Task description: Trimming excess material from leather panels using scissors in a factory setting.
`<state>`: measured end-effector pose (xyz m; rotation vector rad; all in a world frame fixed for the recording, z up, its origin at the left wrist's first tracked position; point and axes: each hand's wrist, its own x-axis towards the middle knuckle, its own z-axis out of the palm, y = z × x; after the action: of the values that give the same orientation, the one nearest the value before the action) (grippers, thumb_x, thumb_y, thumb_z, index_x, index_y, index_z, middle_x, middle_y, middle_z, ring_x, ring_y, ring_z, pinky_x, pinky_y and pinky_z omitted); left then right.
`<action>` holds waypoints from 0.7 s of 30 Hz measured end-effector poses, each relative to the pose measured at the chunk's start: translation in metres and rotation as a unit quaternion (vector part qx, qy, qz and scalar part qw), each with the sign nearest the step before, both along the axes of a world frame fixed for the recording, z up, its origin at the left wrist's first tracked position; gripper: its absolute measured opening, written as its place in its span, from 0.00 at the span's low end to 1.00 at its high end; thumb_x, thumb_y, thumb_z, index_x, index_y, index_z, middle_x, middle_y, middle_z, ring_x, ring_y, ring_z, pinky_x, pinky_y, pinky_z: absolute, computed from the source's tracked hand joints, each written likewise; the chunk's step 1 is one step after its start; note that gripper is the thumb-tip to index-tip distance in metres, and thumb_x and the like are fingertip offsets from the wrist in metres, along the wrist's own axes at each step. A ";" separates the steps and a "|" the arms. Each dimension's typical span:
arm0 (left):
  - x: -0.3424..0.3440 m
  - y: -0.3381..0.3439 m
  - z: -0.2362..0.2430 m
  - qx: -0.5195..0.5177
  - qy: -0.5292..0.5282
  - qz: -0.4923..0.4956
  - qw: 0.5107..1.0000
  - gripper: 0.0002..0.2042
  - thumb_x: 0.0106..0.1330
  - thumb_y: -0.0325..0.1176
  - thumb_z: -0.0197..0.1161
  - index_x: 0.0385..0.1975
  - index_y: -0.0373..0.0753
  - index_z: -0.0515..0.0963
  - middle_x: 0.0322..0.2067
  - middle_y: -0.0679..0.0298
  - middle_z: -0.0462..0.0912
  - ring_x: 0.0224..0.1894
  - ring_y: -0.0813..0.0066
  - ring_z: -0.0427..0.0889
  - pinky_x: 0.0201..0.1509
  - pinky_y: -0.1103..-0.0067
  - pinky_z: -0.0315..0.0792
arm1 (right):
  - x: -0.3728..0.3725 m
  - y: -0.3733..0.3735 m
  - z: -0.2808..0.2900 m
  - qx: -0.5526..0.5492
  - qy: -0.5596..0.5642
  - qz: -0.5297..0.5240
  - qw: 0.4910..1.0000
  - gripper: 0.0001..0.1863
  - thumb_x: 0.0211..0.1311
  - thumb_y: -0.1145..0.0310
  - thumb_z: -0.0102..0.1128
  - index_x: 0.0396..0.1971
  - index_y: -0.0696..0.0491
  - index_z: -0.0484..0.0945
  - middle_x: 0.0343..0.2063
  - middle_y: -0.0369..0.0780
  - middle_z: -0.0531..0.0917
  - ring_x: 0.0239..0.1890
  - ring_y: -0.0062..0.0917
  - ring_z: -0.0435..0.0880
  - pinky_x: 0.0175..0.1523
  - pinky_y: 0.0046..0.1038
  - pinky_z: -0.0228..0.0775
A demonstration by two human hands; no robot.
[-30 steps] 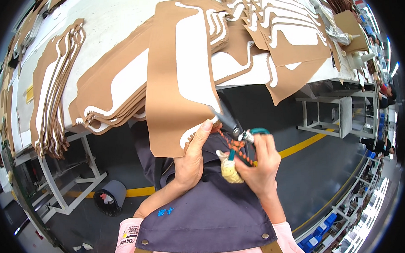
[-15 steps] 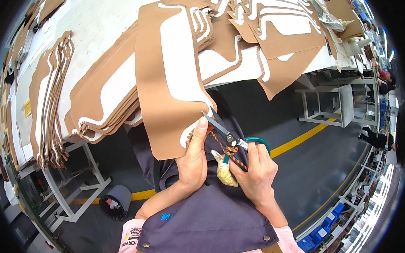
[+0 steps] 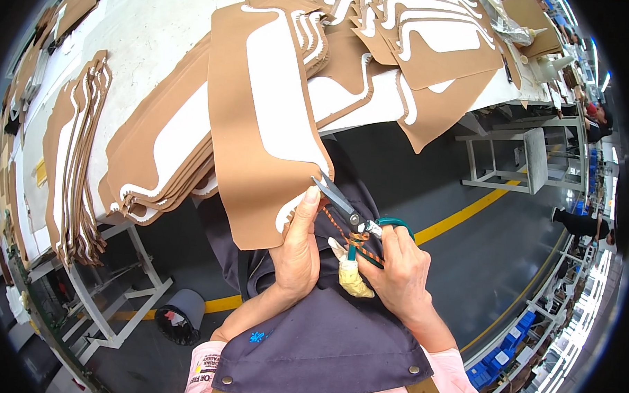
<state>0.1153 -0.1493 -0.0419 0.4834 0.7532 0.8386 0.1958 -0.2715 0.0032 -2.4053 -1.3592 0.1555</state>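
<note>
A long brown sheet piece point(image 3: 249, 187) with a white inset hangs over the table's front edge toward me. My left hand point(image 3: 299, 244) pinches its lower right part, thumb on top beside a notched white curve. In my right hand point(image 3: 402, 269) is a pair of scissors point(image 3: 338, 199) with green handles, an orange-and-black cord wound about them and a yellowish wrapping on one handle. The slightly parted blades reach the piece's right edge, just above my left thumb. Part of the handles is hidden behind my fingers.
On the white table point(image 3: 146, 45) lie a fanned stack of brown-and-white pieces point(image 3: 170, 150), a narrower stack point(image 3: 77, 160) at the left and more pieces point(image 3: 437, 48) at the far right. A dark bin point(image 3: 180, 315) stands on the floor below left. A metal stand point(image 3: 534, 162) is at the right.
The scissors and my right hand have shifted slightly down and left. My left hand keeps its pinch on the brown piece, which has hardly moved.
</note>
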 end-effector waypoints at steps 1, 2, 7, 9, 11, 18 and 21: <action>-0.001 0.000 -0.001 0.000 -0.001 0.001 1.000 0.11 0.68 0.25 0.59 0.49 0.38 0.76 0.44 0.65 0.81 0.47 0.77 0.79 0.55 0.75 0.72 | -0.001 0.001 0.001 0.010 0.008 -0.004 1.000 0.26 0.35 0.73 0.75 0.38 0.62 0.73 0.26 0.42 0.73 0.22 0.32 0.77 0.23 0.29 0.67; -0.002 0.000 -0.002 0.016 0.013 0.001 1.000 0.11 0.68 0.25 0.59 0.49 0.38 0.76 0.44 0.65 0.81 0.47 0.76 0.79 0.55 0.75 0.72 | -0.002 0.002 0.000 0.009 0.008 -0.003 1.000 0.26 0.35 0.73 0.75 0.38 0.62 0.73 0.26 0.42 0.73 0.22 0.32 0.77 0.23 0.29 0.67; -0.009 0.002 -0.007 0.059 0.054 -0.005 0.997 0.11 0.68 0.25 0.58 0.49 0.37 0.76 0.45 0.64 0.81 0.46 0.75 0.80 0.54 0.74 0.73 | -0.003 -0.006 -0.006 -0.003 -0.012 0.026 1.000 0.24 0.41 0.69 0.75 0.38 0.63 0.76 0.23 0.40 0.73 0.22 0.28 0.77 0.22 0.27 0.68; -0.011 0.002 -0.006 0.052 0.047 -0.023 0.997 0.11 0.68 0.24 0.58 0.50 0.37 0.75 0.45 0.62 0.81 0.46 0.73 0.81 0.54 0.73 0.74 | -0.004 -0.003 -0.005 0.013 0.021 0.013 1.000 0.22 0.41 0.71 0.74 0.38 0.62 0.76 0.24 0.40 0.74 0.22 0.28 0.77 0.23 0.27 0.68; -0.012 0.006 -0.003 0.051 0.028 -0.011 0.998 0.12 0.68 0.24 0.57 0.50 0.36 0.75 0.45 0.61 0.81 0.47 0.72 0.81 0.54 0.72 0.75 | 0.000 0.002 -0.004 0.053 0.115 -0.023 0.992 0.19 0.42 0.75 0.72 0.38 0.60 0.78 0.24 0.40 0.75 0.23 0.27 0.78 0.27 0.26 0.69; -0.060 0.026 0.018 0.077 0.033 -0.001 0.997 0.11 0.64 0.23 0.56 0.46 0.33 0.77 0.43 0.58 0.82 0.46 0.67 0.82 0.51 0.69 0.77 | 0.035 0.074 -0.003 0.243 0.588 -0.146 0.757 0.12 0.63 0.70 0.63 0.43 0.60 0.76 0.33 0.42 0.84 0.20 0.11 0.74 0.25 0.14 0.64; -0.113 0.051 0.031 0.091 0.013 -0.044 0.995 0.12 0.59 0.24 0.59 0.42 0.30 0.78 0.39 0.56 0.83 0.44 0.66 0.82 0.50 0.70 0.77 | 0.040 0.123 -0.010 0.311 0.600 -0.097 0.730 0.13 0.64 0.67 0.63 0.41 0.59 0.73 0.36 0.45 0.84 0.17 0.12 0.72 0.21 0.15 0.64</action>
<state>0.0018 -0.0981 -0.0108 0.6866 0.6770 0.8232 0.2354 -0.1490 -0.0065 -1.2921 -0.3898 0.8578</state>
